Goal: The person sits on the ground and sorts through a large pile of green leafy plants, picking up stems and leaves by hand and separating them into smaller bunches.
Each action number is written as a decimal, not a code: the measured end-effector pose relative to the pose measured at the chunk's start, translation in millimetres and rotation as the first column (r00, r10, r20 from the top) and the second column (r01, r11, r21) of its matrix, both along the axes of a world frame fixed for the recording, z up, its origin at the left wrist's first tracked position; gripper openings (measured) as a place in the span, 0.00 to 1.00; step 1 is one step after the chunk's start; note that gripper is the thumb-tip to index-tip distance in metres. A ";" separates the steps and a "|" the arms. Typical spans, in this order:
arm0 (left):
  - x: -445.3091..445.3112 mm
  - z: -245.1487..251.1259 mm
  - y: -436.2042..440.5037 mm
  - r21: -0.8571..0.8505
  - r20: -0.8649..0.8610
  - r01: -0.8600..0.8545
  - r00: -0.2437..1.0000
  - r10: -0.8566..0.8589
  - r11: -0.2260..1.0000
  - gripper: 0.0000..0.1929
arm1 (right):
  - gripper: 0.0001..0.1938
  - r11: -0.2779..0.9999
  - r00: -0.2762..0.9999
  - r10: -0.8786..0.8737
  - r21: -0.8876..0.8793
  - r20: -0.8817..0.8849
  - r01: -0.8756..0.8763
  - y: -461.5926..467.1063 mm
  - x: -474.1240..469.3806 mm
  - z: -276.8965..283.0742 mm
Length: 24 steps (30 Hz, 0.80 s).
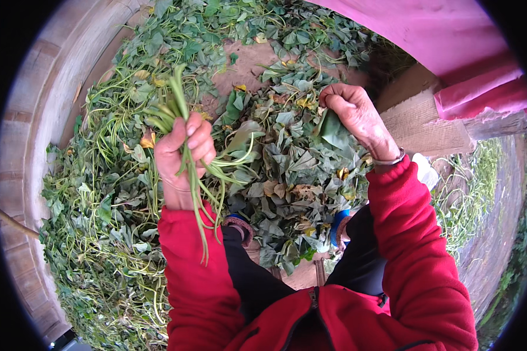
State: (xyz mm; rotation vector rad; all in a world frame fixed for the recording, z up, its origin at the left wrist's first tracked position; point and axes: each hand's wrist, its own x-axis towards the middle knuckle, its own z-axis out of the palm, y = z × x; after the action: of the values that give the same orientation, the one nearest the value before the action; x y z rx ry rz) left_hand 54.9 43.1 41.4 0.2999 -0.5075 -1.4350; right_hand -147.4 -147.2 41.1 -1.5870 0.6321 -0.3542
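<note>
My left hand (185, 149) grips a bundle of green leaf stems (180, 94); their ends stick up above my fist and others trail down over the wrist. A few leaves still hang from stems on the right side of this bundle. To the right, my right hand (349, 109) is closed in a pinch, and a green leaf (336, 131) hangs beneath its fingers. Below both hands a heap of plucked, partly wilted leaves (290, 171) lies on the ground between my feet.
Tangled leafy vines (114, 210) cover the ground on the left, along a pale wall edge (39, 175). Bare earth (246, 66) shows ahead. Pink sheeting (439, 35) and torn cardboard (426, 123) stand at upper right. More stems (470, 193) lie on the right.
</note>
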 end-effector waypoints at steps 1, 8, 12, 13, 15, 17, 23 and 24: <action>-1.0 -1.4 -0.4 0.003 0.021 0.025 0.999 -0.025 1.000 0.12 | 0.08 0.998 0.998 -0.013 -0.069 -0.061 0.009 0.4 0.6 0.9; -14.3 -4.6 -10.0 0.121 0.098 0.087 0.990 -0.099 0.989 0.13 | 0.07 0.877 0.934 0.344 -0.388 0.095 -0.284 35.2 19.6 4.2; -19.2 -4.8 -15.6 0.127 0.087 0.129 0.986 -0.141 0.983 0.13 | 0.06 0.781 0.860 0.462 -0.560 0.218 -0.277 51.4 34.2 6.7; -19.9 -5.2 -16.8 0.124 0.080 0.138 0.986 -0.149 0.983 0.13 | 0.06 0.754 0.852 0.503 -0.554 0.143 -0.352 53.4 36.6 5.3; -20.7 -5.9 -18.7 0.115 0.066 0.154 0.985 -0.162 0.981 0.13 | 0.07 0.736 0.858 0.504 -0.569 0.097 -0.368 55.9 37.3 0.4; -21.7 -6.7 -19.7 0.118 0.061 0.137 0.987 -0.145 0.984 0.12 | 0.07 0.721 0.852 0.520 -0.568 0.066 -0.396 56.9 37.7 -5.6; -22.2 -10.5 -20.8 0.129 -0.032 0.099 0.995 -0.095 0.987 0.12 | 0.03 0.817 0.922 0.340 -0.543 0.184 -0.193 62.2 37.3 -13.2; -20.8 -11.5 -20.1 0.122 -0.068 0.094 0.994 -0.087 0.988 0.12 | 0.03 0.825 0.920 0.340 -0.531 0.195 -0.193 61.1 38.1 -12.7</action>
State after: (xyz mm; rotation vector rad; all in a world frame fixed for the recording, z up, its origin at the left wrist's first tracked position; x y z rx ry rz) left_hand 34.0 22.9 29.8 0.3345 -0.3847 -1.5631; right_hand -109.3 -86.2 28.4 -2.0478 0.0785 -0.5518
